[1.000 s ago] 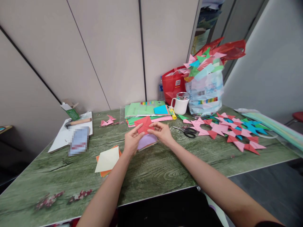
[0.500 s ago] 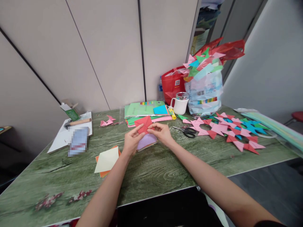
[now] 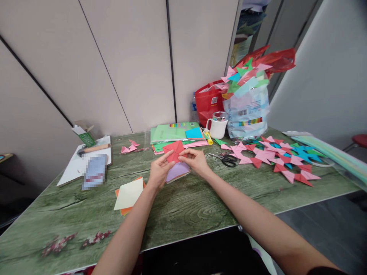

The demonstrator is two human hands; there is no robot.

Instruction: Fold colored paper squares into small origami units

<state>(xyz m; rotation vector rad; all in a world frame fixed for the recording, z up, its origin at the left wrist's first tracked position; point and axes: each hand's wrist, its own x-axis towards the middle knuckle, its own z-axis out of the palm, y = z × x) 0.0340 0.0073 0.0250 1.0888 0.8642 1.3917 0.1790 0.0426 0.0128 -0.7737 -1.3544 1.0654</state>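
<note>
A folded red paper piece (image 3: 172, 149) is held up above the green wood-grain table (image 3: 186, 210). My left hand (image 3: 158, 171) pinches its lower left edge and my right hand (image 3: 195, 160) pinches its right edge, fingertips close together. Under the hands lies a small stack of square sheets with a lilac one (image 3: 177, 171) on top. A pale yellow sheet over orange ones (image 3: 129, 194) lies to the left of my left forearm.
Scissors (image 3: 228, 159) lie right of my hands. Several folded pink, red and blue paper stars (image 3: 279, 157) cover the right side. At the back are a paper stack (image 3: 177, 135), a white mug (image 3: 218, 125), a red bag (image 3: 208, 101) and a plastic bag of folded pieces (image 3: 248, 99). White sheets (image 3: 73, 168) and a tool sit left.
</note>
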